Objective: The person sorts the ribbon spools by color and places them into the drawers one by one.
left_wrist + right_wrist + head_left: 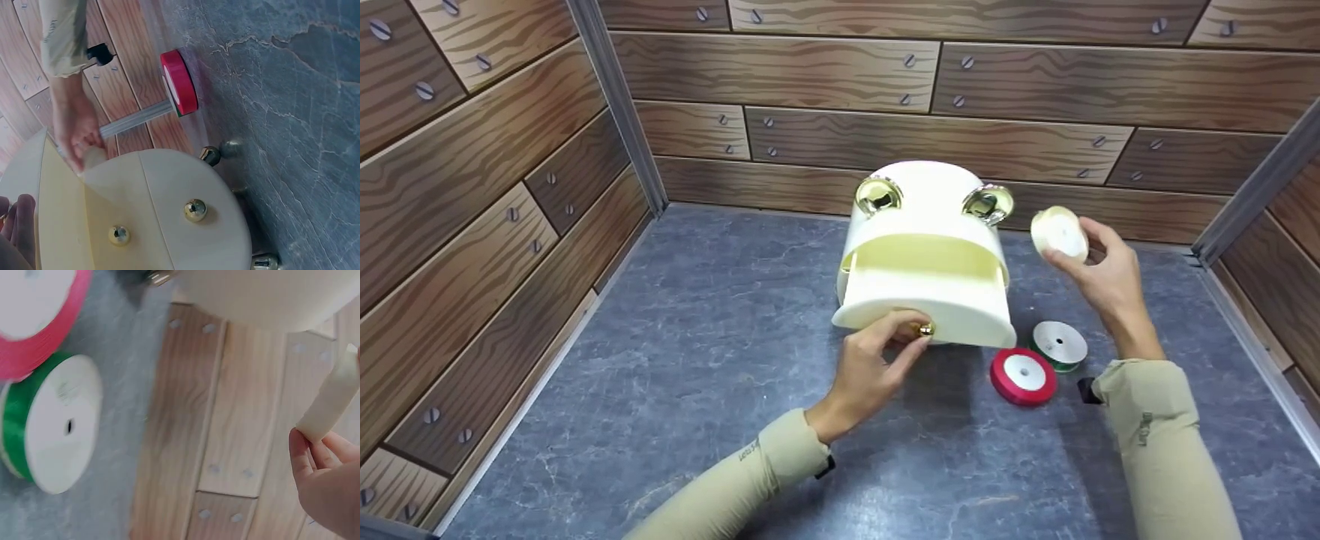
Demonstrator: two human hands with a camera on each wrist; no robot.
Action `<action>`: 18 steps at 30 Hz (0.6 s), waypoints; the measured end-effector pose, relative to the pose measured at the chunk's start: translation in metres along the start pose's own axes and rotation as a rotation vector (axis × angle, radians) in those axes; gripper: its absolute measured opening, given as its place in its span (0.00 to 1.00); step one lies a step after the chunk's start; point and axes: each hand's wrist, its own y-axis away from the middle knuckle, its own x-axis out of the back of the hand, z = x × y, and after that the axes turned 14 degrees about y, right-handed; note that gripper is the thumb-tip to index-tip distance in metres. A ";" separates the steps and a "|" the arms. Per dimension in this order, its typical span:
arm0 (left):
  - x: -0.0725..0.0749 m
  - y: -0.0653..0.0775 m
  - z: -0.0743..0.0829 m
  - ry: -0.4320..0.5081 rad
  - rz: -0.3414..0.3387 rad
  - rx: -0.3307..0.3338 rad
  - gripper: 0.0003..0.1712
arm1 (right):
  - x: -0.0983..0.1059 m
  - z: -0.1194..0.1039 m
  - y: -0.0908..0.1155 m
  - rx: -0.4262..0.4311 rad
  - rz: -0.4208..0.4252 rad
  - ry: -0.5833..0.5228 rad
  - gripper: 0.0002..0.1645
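Note:
A cream cabinet (919,187) with a rounded top and gold round ornaments stands on the table. Its upper drawer (967,322) is pulled out toward me. My left hand (877,360) pinches the drawer's gold knob (926,329) between thumb and fingers. To the right of the cabinet, my right hand (1110,274) grips a cream ribbon spool (1060,234) by its edge, raised above the table. In the right wrist view the same cream ribbon spool (332,399) shows edge-on between thumb and fingers. The left wrist view shows more gold knobs (195,210) on the cabinet front.
A red ribbon spool (1024,376) lies on the table right of the cabinet, touching a green ribbon spool (1060,345). Wood-patterned walls (840,75) enclose the dark grey marbled table (697,315) at the back and both sides.

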 end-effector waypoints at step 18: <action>0.000 0.000 0.001 -0.007 0.001 -0.006 0.10 | 0.001 -0.075 0.030 0.248 0.051 -0.149 0.47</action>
